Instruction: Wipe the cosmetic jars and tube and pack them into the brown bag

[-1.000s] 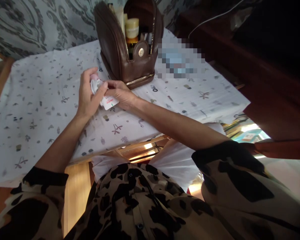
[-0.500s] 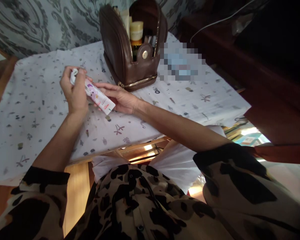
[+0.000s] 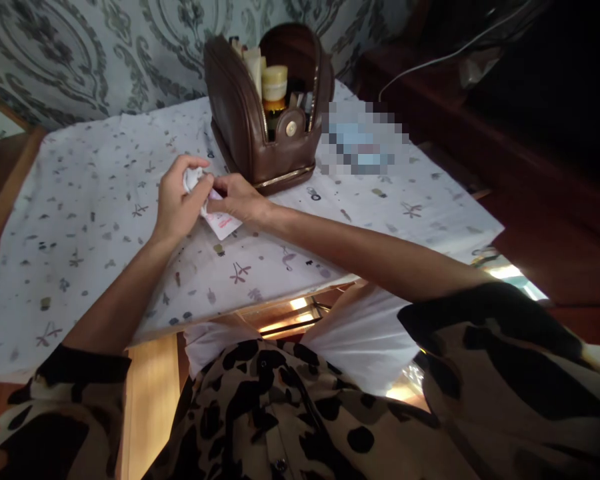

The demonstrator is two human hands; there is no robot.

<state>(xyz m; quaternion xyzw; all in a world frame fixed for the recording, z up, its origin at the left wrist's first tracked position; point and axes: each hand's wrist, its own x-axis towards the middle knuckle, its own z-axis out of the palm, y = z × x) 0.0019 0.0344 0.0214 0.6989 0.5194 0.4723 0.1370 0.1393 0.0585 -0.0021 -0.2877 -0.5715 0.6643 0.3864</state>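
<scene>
A flat white tube-like pack (image 3: 223,227) with pink lettering is held between my two hands, above the patterned cloth. My left hand (image 3: 174,208) is closed around its upper end, where a white, crumpled-looking bit (image 3: 193,179) shows between thumb and fingers; I cannot make out what that bit is. From the other side, my right hand (image 3: 245,200) pinches the pack near its middle and covers much of its print. Just behind my right hand stands an unzipped brown leather toiletry bag (image 3: 235,120).
Inside the bag are a yellow-lidded jar (image 3: 275,83), a pale tube (image 3: 254,67) and other small items. A blurred-out bluish item (image 3: 363,140) lies right of it on the white printed tablecloth (image 3: 100,233). A white cable (image 3: 430,57) runs along dark furniture at the right.
Both hands and the pack have shifted right, nearer the bag in the picture. My right hand has gone from supporting the pack with stretched fingers to pinching it, hiding its purple cartoon.
</scene>
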